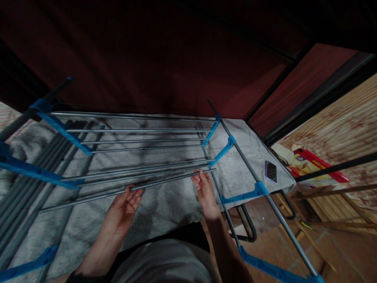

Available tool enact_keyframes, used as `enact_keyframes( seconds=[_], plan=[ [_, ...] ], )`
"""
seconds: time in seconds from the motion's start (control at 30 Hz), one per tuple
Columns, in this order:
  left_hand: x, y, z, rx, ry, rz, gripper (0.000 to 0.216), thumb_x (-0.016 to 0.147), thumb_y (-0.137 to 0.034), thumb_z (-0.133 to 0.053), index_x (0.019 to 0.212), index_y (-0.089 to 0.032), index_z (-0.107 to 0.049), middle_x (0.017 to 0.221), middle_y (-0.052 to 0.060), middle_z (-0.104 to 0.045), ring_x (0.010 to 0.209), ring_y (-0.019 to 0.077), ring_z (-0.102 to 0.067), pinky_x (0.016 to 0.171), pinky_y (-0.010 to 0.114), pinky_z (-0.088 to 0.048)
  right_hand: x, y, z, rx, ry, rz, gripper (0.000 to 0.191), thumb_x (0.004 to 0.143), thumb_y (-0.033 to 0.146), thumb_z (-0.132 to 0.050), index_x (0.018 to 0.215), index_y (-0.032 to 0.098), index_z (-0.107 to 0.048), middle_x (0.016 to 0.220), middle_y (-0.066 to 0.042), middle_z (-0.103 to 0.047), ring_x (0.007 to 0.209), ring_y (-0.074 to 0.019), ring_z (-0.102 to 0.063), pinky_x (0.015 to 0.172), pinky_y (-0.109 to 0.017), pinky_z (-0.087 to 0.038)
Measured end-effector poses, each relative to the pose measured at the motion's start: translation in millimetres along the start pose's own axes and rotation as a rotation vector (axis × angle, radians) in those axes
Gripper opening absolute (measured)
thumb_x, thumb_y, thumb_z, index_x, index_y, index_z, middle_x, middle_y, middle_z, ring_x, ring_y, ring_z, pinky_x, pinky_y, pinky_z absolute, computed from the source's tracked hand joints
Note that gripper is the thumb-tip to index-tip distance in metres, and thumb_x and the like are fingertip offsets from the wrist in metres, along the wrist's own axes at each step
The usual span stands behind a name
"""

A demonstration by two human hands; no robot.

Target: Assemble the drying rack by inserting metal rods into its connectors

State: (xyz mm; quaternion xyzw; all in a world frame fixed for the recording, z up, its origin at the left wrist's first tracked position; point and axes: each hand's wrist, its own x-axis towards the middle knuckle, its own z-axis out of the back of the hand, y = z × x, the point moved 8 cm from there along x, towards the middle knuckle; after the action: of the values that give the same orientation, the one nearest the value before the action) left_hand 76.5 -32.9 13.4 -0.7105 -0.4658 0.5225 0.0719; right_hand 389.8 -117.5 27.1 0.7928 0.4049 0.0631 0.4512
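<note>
A thin grey metal rod (166,181) slants across the front of a half-built rack of tubes and blue plastic brackets. My left hand (122,210) is closed on the rod near its middle, palm up. Toward its right end, the fingertips of my right hand (204,190) pinch the same rod. That right end lies close to a blue bracket (222,151) but sits apart from it. Several rods (153,140) span between the left and right brackets behind my hands. Nearest my right forearm is another blue bracket (244,194) with no rod in it.
Several thicker grey tubes (35,169) lie at the left on a grey fleece-covered surface (165,212). A phone (271,171) rests near its right edge. Dark red curtain (153,70) hangs behind. At the right are a red-and-yellow package (315,165) and wooden furniture (321,204).
</note>
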Motion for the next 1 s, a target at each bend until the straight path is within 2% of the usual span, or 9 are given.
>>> enact_keyframes(
  seconds=[0.13,0.3,0.47,0.63,0.83,1.0],
  plan=[
    [-3.6,1.0,-1.1,0.015,-0.030,0.000,0.025,0.102,-0.008,-0.062,0.079,-0.017,-0.065,0.075,0.002,-0.074,0.072,0.0133,-0.077,0.066,0.019,-0.060,0.2,-6.5,-2.9,0.006,0.042,-0.014,0.042,0.070,0.048,-0.101,0.090,0.031,-0.068,0.092,0.003,-0.080,0.088,-0.0196,-0.075,0.086,-0.035,-0.065],
    [-6.4,1.6,-3.4,0.007,-0.057,-0.001,0.031,0.099,-0.008,-0.066,0.071,-0.018,-0.057,0.070,0.001,-0.072,0.071,0.0133,-0.076,0.066,0.018,-0.060,-5.6,-8.4,-11.8,-0.035,0.122,-0.007,0.040,0.072,0.040,-0.099,0.100,0.031,-0.072,0.100,0.004,-0.080,0.097,-0.0191,-0.076,0.093,-0.037,-0.064],
    [-6.9,2.5,-3.9,-0.002,-0.070,-0.002,0.034,0.100,-0.008,-0.063,0.069,-0.017,-0.055,0.067,0.000,-0.071,0.070,0.0129,-0.076,0.065,0.018,-0.060,-7.0,-8.1,-11.0,-0.041,0.092,-0.022,0.046,0.064,0.033,-0.101,0.102,0.029,-0.074,0.102,0.003,-0.081,0.098,-0.0195,-0.076,0.093,-0.034,-0.064],
    [-4.1,4.4,-2.5,-0.010,-0.063,-0.003,0.036,0.099,-0.009,-0.066,0.067,-0.017,-0.055,0.066,0.001,-0.071,0.067,0.0126,-0.075,0.063,0.018,-0.059,-4.2,-11.8,-8.7,-0.046,0.104,-0.035,0.042,0.067,0.029,-0.099,0.101,0.030,-0.074,0.103,0.005,-0.081,0.101,-0.0173,-0.076,0.096,-0.033,-0.064],
    [-3.3,4.9,-1.9,0.014,-0.057,-0.029,0.019,0.097,-0.009,-0.069,0.079,-0.015,-0.068,0.068,0.001,-0.073,0.063,0.0120,-0.073,0.059,0.018,-0.057,-1.0,-13.2,-3.6,-0.048,0.100,-0.016,0.039,0.068,0.031,-0.098,0.099,0.031,-0.075,0.100,0.006,-0.081,0.098,-0.0151,-0.076,0.094,-0.030,-0.065],
    [-3.6,13.4,-4.4,-0.008,-0.021,-0.015,0.020,0.094,-0.008,-0.073,0.077,-0.015,-0.067,0.069,0.002,-0.073,0.064,0.0124,-0.074,0.060,0.018,-0.057,-3.0,-18.5,-3.2,-0.060,0.107,-0.037,0.035,0.069,0.034,-0.098,0.095,0.028,-0.076,0.100,0.003,-0.081,0.095,-0.0164,-0.076,0.091,-0.032,-0.065]
  ],
)
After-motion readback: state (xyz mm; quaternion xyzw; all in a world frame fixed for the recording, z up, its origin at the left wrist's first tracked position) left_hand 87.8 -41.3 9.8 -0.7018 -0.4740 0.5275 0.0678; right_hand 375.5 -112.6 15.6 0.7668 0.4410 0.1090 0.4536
